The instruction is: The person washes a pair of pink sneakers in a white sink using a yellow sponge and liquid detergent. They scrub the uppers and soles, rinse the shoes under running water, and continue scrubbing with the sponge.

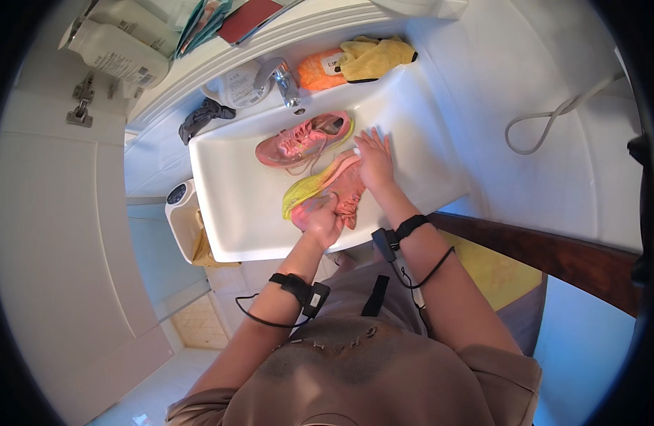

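Note:
In the white basin [227, 202], a pink sneaker with a yellow sole [305, 193] is tipped on its side. My left hand [325, 221] grips its lower-left part, fingers wrapped onto the pink upper. My right hand [375, 162] rests against the upper-right end of that shoe with fingers stretched out; a small white bit shows by the thumb, too small to name. A second pink sneaker [288, 148], laces loose, sits at the back of the basin below the chrome faucet [288, 91].
Behind the basin are a yellow glove or cloth [373, 57], orange item [316, 71], white container [238, 87] and dark cloth [199, 121]. A shelf holds bottles [112, 55]. A bin [181, 213] stands left, a cable [525, 149] right, a dark wooden rail [554, 259] lower right.

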Tool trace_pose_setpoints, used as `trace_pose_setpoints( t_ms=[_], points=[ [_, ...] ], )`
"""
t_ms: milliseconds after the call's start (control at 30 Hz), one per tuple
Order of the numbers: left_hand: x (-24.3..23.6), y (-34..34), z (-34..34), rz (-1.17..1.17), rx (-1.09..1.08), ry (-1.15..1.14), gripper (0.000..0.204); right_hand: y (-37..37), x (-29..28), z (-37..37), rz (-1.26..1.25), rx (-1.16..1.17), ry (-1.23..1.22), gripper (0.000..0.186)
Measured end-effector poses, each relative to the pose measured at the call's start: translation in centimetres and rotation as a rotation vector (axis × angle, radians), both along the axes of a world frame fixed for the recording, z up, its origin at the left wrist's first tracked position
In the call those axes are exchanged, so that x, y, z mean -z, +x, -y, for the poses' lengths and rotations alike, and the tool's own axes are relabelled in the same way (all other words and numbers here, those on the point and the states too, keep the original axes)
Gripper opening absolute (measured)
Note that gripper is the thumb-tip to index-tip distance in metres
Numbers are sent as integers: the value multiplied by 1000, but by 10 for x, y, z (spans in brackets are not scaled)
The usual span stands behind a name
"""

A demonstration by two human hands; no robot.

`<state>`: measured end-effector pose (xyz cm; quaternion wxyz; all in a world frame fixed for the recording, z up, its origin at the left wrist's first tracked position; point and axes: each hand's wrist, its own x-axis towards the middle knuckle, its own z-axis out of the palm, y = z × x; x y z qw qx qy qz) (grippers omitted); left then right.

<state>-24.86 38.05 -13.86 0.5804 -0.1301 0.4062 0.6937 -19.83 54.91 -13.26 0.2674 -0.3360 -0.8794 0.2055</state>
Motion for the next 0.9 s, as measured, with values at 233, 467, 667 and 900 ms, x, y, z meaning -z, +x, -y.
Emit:
trace_pose_setpoints(
  t_ms=[233, 467, 667, 900],
  points=[
    [19, -9, 11, 26, 54, 14, 31, -11, 20, 13, 36, -841, -94, 47],
    [25, -5, 8, -23, 25, -77, 29, 7, 20, 15, -79, -73, -52, 49],
    [30, -10, 13, 59, -40, -14, 30, 3, 18, 20, -82, -515, -310, 45],
    [24, -9, 12, 100, -58, -32, 31, 18, 8, 19, 25, -501, -165, 41]
  ],
)
